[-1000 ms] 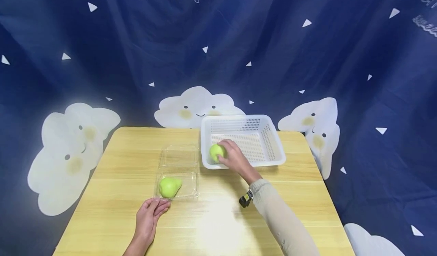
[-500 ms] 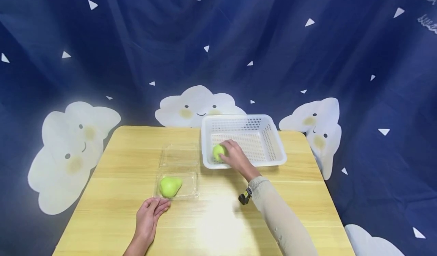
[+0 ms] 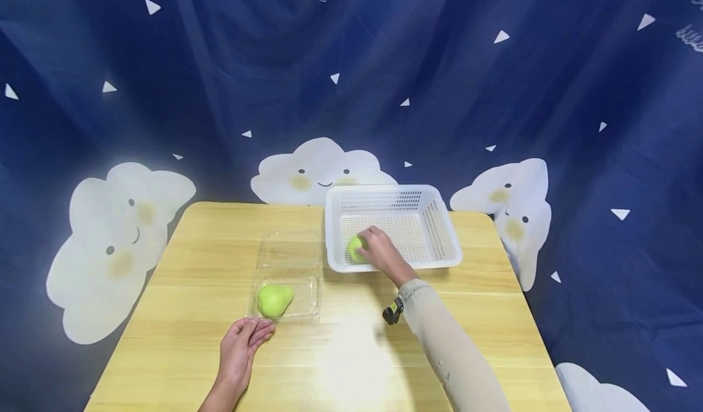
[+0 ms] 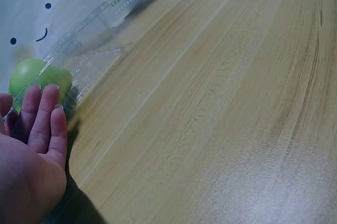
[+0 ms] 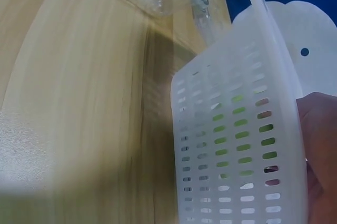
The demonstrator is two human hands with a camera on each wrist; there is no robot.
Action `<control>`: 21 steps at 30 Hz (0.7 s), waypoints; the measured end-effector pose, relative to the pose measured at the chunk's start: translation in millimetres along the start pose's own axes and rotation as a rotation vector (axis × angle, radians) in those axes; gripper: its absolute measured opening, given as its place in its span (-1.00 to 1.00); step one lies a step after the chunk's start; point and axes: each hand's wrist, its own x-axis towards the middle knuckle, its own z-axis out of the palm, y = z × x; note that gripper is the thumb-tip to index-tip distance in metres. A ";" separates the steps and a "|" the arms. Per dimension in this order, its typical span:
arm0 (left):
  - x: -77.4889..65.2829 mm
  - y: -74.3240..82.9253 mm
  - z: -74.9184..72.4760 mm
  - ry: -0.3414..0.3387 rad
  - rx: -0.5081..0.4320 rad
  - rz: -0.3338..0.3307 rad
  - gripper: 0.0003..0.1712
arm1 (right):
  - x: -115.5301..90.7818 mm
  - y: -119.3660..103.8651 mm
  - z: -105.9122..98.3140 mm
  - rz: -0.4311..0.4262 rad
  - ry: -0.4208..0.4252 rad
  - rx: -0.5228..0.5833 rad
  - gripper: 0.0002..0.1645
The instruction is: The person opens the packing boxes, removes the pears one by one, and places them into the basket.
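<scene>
In the head view, a green pear (image 3: 273, 301) lies in the near half of an opened clear plastic clamshell box (image 3: 305, 296). My left hand (image 3: 240, 346) pinches the near edge of this box between thumb and forefinger, its other fingers extended below the pear. Over at the right, my right hand (image 3: 382, 252) reaches into a white slotted basket (image 3: 449, 250) and holds a round green fruit (image 3: 354, 248) near the front left corner. In the right wrist view, green shows through the slots of the basket wall (image 5: 200, 129), and the hand (image 5: 320, 145) is partly hidden behind it.
The clamshell's lid (image 3: 289, 250) lies flat on the wooden table (image 3: 209, 247), left of the basket. Behind the table hangs a dark blue curtain (image 3: 274, 64) with clouds and white triangles. A small black device (image 3: 392, 311) is strapped to the right wrist.
My right hand and the round green fruit have shifted slightly right and down inside the basket. The left hand, the clamshell box and the pear stay in place.
</scene>
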 end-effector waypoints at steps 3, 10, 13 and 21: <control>-0.8 1.4 0.5 -0.002 0.000 -0.009 -0.72 | 0.5 -1.0 0.4 0.014 -0.006 0.024 -0.45; -1.8 2.8 -0.2 -0.001 -0.004 -0.012 -0.71 | 1.5 -1.4 2.5 0.032 -0.028 0.026 -0.45; -2.4 2.6 -1.2 0.008 0.003 -0.022 -0.71 | 2.8 -1.6 3.3 0.043 -0.042 0.029 -0.45; -0.8 0.5 -4.7 0.004 0.015 0.007 -0.73 | 5.1 -1.5 4.1 0.074 -0.071 0.014 -0.45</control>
